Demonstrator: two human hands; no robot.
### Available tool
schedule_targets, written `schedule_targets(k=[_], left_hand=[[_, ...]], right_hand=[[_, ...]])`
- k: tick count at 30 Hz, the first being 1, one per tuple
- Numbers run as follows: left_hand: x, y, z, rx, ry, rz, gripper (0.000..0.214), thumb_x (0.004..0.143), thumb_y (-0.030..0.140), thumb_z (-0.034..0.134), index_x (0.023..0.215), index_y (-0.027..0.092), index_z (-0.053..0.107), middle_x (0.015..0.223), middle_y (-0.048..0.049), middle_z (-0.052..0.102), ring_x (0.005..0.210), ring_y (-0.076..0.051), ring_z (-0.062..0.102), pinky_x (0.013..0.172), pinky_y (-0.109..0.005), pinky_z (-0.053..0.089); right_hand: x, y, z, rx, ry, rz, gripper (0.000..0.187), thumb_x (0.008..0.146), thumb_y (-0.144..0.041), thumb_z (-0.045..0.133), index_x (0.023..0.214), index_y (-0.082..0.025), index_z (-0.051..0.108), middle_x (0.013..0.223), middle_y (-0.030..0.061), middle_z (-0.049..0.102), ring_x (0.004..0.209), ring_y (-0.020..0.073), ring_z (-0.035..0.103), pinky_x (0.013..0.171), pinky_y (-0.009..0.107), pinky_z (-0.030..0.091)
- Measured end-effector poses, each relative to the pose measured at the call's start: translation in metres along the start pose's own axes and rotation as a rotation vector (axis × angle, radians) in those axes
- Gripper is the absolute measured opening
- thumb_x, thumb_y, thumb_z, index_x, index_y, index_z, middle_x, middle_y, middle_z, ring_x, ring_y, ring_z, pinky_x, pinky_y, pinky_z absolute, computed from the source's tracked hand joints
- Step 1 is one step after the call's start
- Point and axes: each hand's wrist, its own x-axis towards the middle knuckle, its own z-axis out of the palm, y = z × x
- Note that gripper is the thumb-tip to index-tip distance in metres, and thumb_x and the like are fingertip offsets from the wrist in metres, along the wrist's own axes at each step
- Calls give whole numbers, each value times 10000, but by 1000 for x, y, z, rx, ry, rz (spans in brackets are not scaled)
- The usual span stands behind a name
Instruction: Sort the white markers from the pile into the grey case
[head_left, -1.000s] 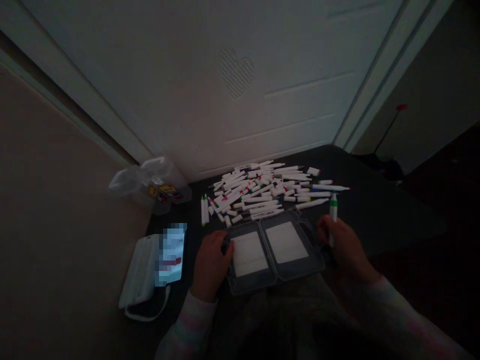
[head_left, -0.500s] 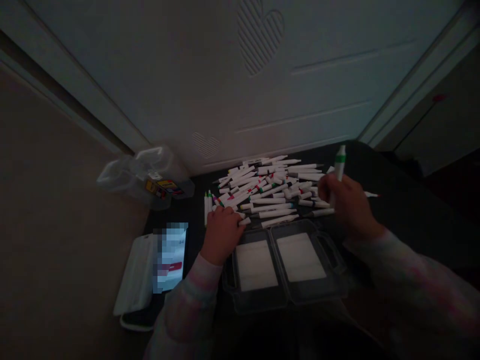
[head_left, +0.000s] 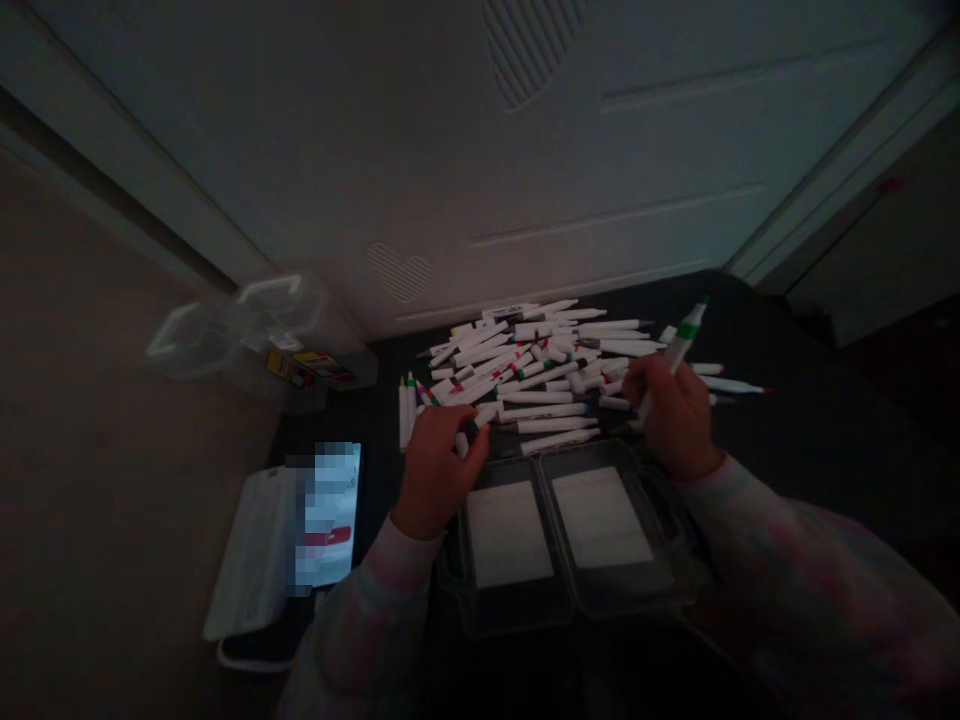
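Note:
A heap of white markers [head_left: 540, 370] with coloured bands lies on a dark mat [head_left: 787, 420] against a white door. My right hand [head_left: 675, 415] is closed round a white marker with a green band [head_left: 684, 340], tilted up to the right above the heap's right end. My left hand [head_left: 435, 465] is curled at the heap's near left edge, its fingers pinching a white marker [head_left: 480, 418]. An open clear plastic case [head_left: 570, 590] with two white pads lies just in front of both hands.
A clear plastic tub with handles [head_left: 255, 335] stands at the left by the door. A lit phone [head_left: 326, 510] rests on a white case [head_left: 244, 570] at the near left. Two markers [head_left: 406, 410] stand apart, left of the heap. Beige floor spreads to the left.
My left hand left the case's edge and went forward to the heap, closing on a marker. My right hand carried the green-banded marker up and forward over the heap.

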Motion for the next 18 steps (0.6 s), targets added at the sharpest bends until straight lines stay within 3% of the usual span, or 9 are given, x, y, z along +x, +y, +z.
schedule_targets(k=[8,18], left_hand=[[-2,5,0,-20,-13,82,134,765,162,535,899,171,532,782,-28,577,774,-144,533,676,-276,446],[-3,7,1,-24,-33,91,136,776,164,538,911,160,548,797,-33,577,788,-142,525,695,-270,442]], right_hand=[[2,0,0,1,12,66,339,795,-496,431,586,-236,490,478,-7,417,471,136,392,483,301,302],[1,3,2,105,-18,89,348,758,-548,460,611,-235,498,477,-13,408,467,132,380,469,297,282]])
